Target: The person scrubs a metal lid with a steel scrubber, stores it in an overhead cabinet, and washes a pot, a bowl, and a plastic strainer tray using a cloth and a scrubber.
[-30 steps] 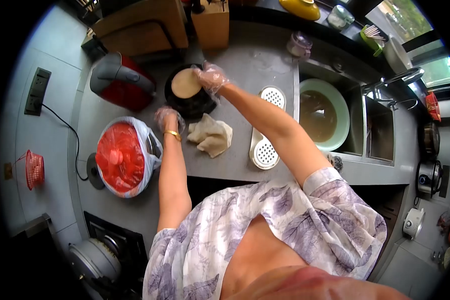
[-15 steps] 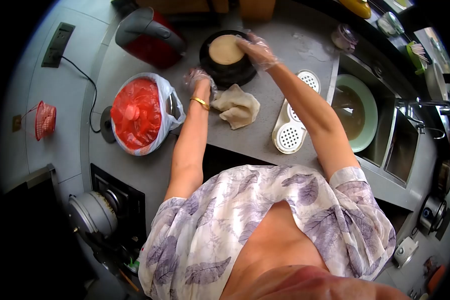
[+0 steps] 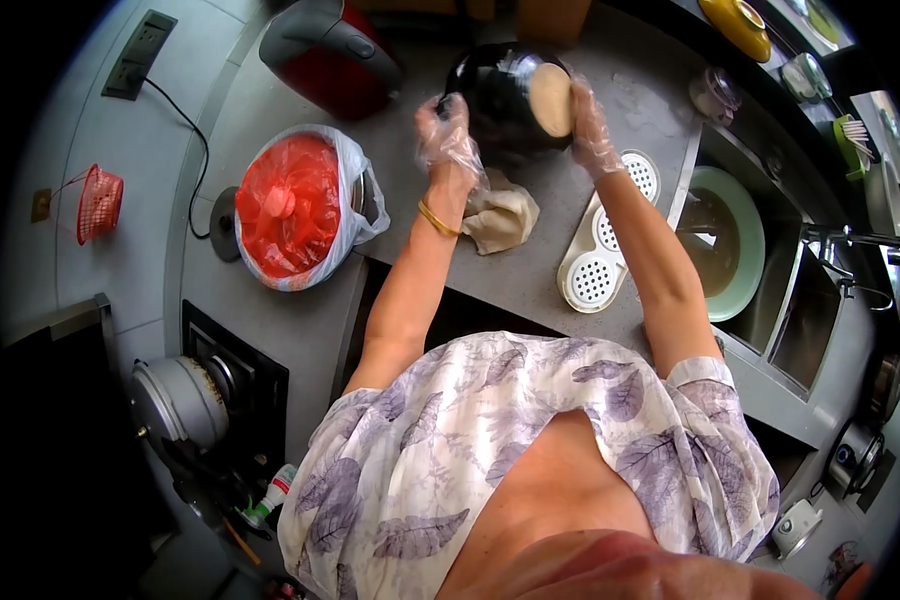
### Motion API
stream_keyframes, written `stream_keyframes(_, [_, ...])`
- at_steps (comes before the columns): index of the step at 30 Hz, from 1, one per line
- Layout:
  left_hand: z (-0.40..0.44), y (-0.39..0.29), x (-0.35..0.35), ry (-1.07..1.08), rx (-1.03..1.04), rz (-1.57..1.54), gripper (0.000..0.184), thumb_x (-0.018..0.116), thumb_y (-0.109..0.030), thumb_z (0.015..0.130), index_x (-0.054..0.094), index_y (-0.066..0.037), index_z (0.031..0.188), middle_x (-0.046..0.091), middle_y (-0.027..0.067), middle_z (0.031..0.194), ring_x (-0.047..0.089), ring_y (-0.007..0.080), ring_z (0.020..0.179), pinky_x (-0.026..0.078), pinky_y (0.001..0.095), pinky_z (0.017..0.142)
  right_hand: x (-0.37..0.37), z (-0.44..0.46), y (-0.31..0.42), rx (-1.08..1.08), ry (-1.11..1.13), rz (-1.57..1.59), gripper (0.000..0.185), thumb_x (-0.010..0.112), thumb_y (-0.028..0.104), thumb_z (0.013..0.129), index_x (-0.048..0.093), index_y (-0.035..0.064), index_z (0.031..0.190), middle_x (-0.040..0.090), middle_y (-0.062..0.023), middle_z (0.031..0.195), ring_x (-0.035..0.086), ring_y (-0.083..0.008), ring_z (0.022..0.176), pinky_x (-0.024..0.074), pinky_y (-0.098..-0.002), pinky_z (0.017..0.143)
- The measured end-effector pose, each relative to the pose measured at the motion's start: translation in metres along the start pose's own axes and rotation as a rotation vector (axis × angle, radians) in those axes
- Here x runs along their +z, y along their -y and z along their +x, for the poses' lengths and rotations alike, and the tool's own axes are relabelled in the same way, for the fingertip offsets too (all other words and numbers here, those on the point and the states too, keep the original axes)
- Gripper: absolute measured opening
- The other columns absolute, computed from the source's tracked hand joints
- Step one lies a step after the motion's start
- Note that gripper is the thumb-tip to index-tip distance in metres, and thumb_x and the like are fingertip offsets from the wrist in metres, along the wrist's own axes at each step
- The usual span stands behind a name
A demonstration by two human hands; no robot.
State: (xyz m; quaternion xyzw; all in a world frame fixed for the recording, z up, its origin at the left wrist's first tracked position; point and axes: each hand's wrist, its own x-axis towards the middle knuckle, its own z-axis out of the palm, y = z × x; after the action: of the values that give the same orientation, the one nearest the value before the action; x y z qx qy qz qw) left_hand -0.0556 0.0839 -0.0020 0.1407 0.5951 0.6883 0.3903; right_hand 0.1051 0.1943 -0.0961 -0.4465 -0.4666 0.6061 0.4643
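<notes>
My left hand [image 3: 450, 140], in a clear plastic glove, is closed on the left edge of a round, glossy black pot [image 3: 492, 92]. The pot is tilted over the counter, its shiny side toward me. A pale, flat round disc [image 3: 550, 100] lies against the pot's right part; I cannot tell whether it is dough or a lid. My gloved right hand [image 3: 595, 132] grips the right side, its fingers at the disc's edge. Below the pot, a crumpled beige cloth [image 3: 502, 218] lies near my left wrist.
A bowl in a plastic bag, covered with red plastic [image 3: 288, 205], stands left. Behind it is a red kettle [image 3: 330, 60]. A white perforated rack [image 3: 592, 278] lies by my right forearm. Further right, a pale green basin [image 3: 748, 240] holds water in the sink.
The black pot has tipped from lying flat and moved right, its disc swinging to the right side. My left hand has risen to its left edge; my right hand has shifted right.
</notes>
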Motion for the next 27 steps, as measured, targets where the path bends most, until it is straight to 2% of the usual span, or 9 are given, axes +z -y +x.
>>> stream_keyframes(5, [-0.034, -0.015, 0.011, 0.271, 0.102, 0.031, 0.035, 0.066, -0.034, 0.080, 0.055, -0.001, 0.086, 0.047, -0.0022, 0.068, 0.038, 0.0065, 0.055, 0.033, 0.0234, 0.046, -0.008, -0.020, 0.009, 0.091, 0.050, 0.598, 0.039, 0.036, 0.036, 0.087, 0.056, 0.0052, 0.100, 0.060, -0.0053, 0.093, 0.057, -0.0157, 0.081, 0.0463, -0.0286, 0.075])
stream_keyframes(9, [-0.054, -0.032, 0.005, 0.397, 0.126, 0.313, 0.047, 0.063, -0.045, 0.078, 0.059, 0.002, 0.078, 0.043, -0.0037, 0.062, 0.034, 0.0071, 0.057, 0.030, 0.0227, 0.048, -0.004, -0.047, 0.042, 0.080, 0.048, 0.671, 0.040, 0.034, 0.037, 0.086, 0.056, 0.0053, 0.097, 0.061, -0.0053, 0.090, 0.059, -0.0161, 0.079, 0.0483, -0.0284, 0.073])
stream_keyframes(12, [-0.071, -0.043, 0.013, 0.358, 0.280, 0.335, 0.053, 0.056, -0.056, 0.079, 0.044, -0.007, 0.061, 0.033, -0.0057, 0.056, 0.028, 0.0062, 0.051, 0.021, 0.0245, 0.044, 0.003, -0.062, 0.064, 0.068, 0.041, 0.683, 0.040, 0.034, 0.037, 0.086, 0.057, 0.0055, 0.097, 0.062, -0.0058, 0.090, 0.059, -0.0166, 0.081, 0.0486, -0.0282, 0.074])
stream_keyframes(16, [-0.077, -0.050, 0.011, 0.374, 0.362, 0.369, 0.047, 0.059, -0.044, 0.082, 0.060, 0.002, 0.076, 0.043, -0.0020, 0.062, 0.034, 0.0072, 0.059, 0.031, 0.0227, 0.050, -0.002, -0.064, 0.065, 0.021, 0.064, 0.580, 0.045, 0.034, 0.041, 0.086, 0.055, 0.0048, 0.104, 0.061, -0.0074, 0.096, 0.060, -0.0176, 0.085, 0.0486, -0.0285, 0.078])
stream_keyframes(19, [-0.069, -0.045, 0.008, 0.270, 0.561, 0.455, 0.046, 0.058, -0.045, 0.082, 0.056, -0.001, 0.068, 0.047, 0.0023, 0.059, 0.043, 0.0143, 0.058, 0.036, 0.0289, 0.053, 0.009, -0.069, 0.076, 0.100, 0.011, 0.664, 0.045, 0.032, 0.035, 0.089, 0.053, 0.0011, 0.110, 0.061, -0.0106, 0.102, 0.058, -0.0209, 0.092, 0.0457, -0.0312, 0.085])
stream_keyframes(21, [-0.050, -0.043, 0.000, 0.208, 0.804, 0.756, 0.036, 0.060, -0.037, 0.083, 0.060, -0.001, 0.080, 0.052, 0.0090, 0.067, 0.050, 0.0217, 0.064, 0.041, 0.0329, 0.059, 0.004, -0.070, 0.065, -0.396, 0.031, 0.021, 0.052, 0.034, 0.041, 0.089, 0.046, 0.0006, 0.119, 0.056, -0.0121, 0.112, 0.054, -0.0240, 0.101, 0.0428, -0.0331, 0.089])
stream_keyframes(23, [-0.042, -0.051, -0.007, 0.207, 0.855, 0.800, 0.031, 0.060, -0.027, 0.083, 0.059, 0.000, 0.096, 0.056, 0.0162, 0.076, 0.054, 0.0297, 0.070, 0.044, 0.0364, 0.063, -0.010, -0.055, 0.048, -0.436, 0.151, -0.297, 0.063, 0.041, 0.047, 0.086, 0.035, 0.0010, 0.129, 0.048, -0.0146, 0.122, 0.047, -0.0269, 0.111, 0.0397, -0.0363, 0.092])
stream_keyframes(25, [-0.033, -0.063, -0.023, 0.215, 0.980, 0.797, 0.030, 0.061, -0.018, 0.080, 0.058, 0.003, 0.102, 0.059, 0.0215, 0.082, 0.057, 0.0318, 0.073, 0.047, 0.0362, 0.065, -0.032, -0.047, 0.034, -0.189, 0.201, -0.345, 0.069, 0.047, 0.050, 0.083, 0.033, 0.0019, 0.131, 0.047, -0.0164, 0.123, 0.046, -0.0281, 0.112, 0.0398, -0.0381, 0.091])
stream_keyframes(27, [-0.034, -0.081, -0.031, 0.299, 0.926, 0.755, 0.034, 0.052, -0.023, 0.084, 0.057, 0.003, 0.107, 0.060, 0.0176, 0.096, 0.058, 0.0270, 0.083, 0.048, 0.0347, 0.071, -0.049, -0.046, 0.037, -0.115, 0.088, -0.485, 0.061, 0.046, 0.048, 0.085, 0.042, 0.0025, 0.125, 0.054, -0.0165, 0.116, 0.053, -0.0279, 0.103, 0.0432, -0.0372, 0.087])
